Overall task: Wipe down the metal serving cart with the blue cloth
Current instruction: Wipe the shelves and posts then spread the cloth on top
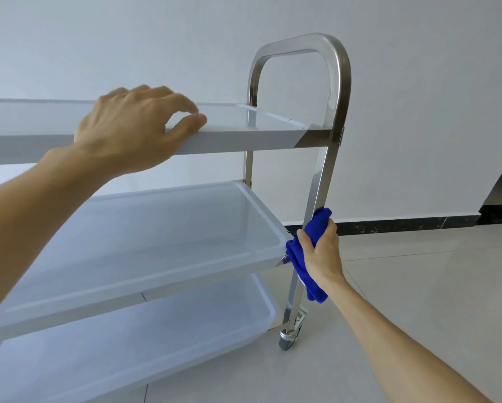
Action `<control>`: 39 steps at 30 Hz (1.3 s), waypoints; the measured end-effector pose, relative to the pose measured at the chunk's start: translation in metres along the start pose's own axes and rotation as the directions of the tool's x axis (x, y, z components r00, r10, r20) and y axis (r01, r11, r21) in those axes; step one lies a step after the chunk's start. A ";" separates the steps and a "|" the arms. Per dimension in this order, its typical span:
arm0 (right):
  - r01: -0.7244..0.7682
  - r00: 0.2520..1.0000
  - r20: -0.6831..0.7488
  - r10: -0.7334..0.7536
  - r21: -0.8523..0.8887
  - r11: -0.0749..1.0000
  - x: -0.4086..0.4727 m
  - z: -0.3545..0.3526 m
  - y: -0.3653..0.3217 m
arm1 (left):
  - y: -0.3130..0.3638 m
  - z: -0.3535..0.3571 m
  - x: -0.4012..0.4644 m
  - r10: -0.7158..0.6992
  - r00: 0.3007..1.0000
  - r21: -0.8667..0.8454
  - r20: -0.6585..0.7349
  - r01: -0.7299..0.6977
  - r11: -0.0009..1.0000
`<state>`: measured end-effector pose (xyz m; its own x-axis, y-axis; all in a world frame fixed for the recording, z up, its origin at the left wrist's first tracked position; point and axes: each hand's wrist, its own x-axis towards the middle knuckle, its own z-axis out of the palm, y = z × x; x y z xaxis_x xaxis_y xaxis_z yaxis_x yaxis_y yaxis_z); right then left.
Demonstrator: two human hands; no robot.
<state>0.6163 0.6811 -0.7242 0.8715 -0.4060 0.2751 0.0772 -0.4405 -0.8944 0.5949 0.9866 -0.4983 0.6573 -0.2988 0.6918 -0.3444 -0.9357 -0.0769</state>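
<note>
Our right hand (321,254) gripped blue cloth (305,251) against cart (325,170) post; our left hand (133,126) rested loosely curled on cart's top shelf (244,138) edge.

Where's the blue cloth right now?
The blue cloth is low right of centre, gripped by the right hand against the cart's near upright post, beside the middle shelf corner.

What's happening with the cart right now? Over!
Left hand resting on top shelf edge. Right hand gripping blue cloth against near upright post at middle-shelf level. Nothing blocking the post.
</note>
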 end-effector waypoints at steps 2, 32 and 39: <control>0.062 0.996 -0.064 -0.065 -0.044 0.997 -0.013 -0.005 -0.001 | 0.000 -0.001 -0.013 0.196 0.959 -0.104 -0.206 -0.221 0.970; 0.816 0.508 0.823 -0.255 -0.366 0.447 -0.035 0.014 -0.050 | -0.046 0.126 -0.215 -0.305 0.763 0.135 0.570 0.279 0.951; 0.917 0.398 0.736 -0.548 -0.290 0.275 -0.108 0.101 -0.072 | -0.048 0.119 -0.218 -0.223 0.780 0.195 0.585 0.131 0.972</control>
<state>0.5655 0.8375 -0.7250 0.6606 0.6693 0.3400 0.6795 -0.7257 0.1083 0.5478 1.0741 -0.7304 0.9814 -0.1341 0.1372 -0.1173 -0.9853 -0.1240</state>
